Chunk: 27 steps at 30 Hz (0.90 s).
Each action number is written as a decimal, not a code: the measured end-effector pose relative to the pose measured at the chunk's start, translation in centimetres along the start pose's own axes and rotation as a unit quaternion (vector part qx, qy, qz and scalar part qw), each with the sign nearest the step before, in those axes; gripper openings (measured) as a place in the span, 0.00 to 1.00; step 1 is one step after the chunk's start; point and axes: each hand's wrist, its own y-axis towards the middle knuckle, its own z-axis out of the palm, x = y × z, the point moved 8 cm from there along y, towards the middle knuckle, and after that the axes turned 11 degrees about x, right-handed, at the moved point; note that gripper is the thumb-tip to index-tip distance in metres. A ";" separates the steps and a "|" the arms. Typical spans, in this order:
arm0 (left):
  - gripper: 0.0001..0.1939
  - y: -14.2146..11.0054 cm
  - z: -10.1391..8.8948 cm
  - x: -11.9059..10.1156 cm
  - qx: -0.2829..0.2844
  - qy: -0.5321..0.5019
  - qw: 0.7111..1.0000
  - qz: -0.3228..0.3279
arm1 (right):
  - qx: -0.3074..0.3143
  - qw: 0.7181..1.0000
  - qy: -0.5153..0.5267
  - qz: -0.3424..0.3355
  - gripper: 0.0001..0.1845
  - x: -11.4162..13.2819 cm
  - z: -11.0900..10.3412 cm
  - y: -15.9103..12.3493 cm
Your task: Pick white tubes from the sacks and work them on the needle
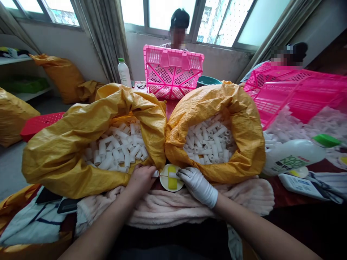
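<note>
My bare left hand [141, 178] is closed around a short white plastic tube [155, 174], whose end pokes out past the fingers. My right hand [199, 186], in a white glove with dark-stained fingertips, pinches another white tube [173, 174] over a yellow sponge strip [172, 183]. That strip lies on a small round pale dish [164, 180] between my hands; whether the tube touches it I cannot tell. Behind my left hand a yellow woven sack [67, 122] gapes around many white tubes [115, 146]. A second sack [249, 141] with similar tubes [208, 141] stands behind my right hand.
A pinkish towel [162, 209] lies along the near edge. Pink baskets [173, 68] stand beyond the sacks, with a person [179, 27] behind one. To the right are a green-capped bottle [295, 155] and a white box [300, 186]; another person sits further back.
</note>
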 end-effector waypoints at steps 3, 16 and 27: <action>0.03 0.0 0.0 0.0 -0.007 -0.001 1.000 0.005 | 0.019 0.998 -0.008 -0.054 0.13 1.2 0.0 -0.3; 0.13 0.2 0.3 0.3 0.010 -0.011 0.999 -0.044 | 0.021 0.993 -0.023 -0.112 0.13 3.6 0.6 -1.3; 0.11 -2.6 -3.4 -1.1 -0.054 -0.063 0.996 -0.011 | -0.066 0.977 0.200 0.025 0.11 0.9 -1.6 -1.5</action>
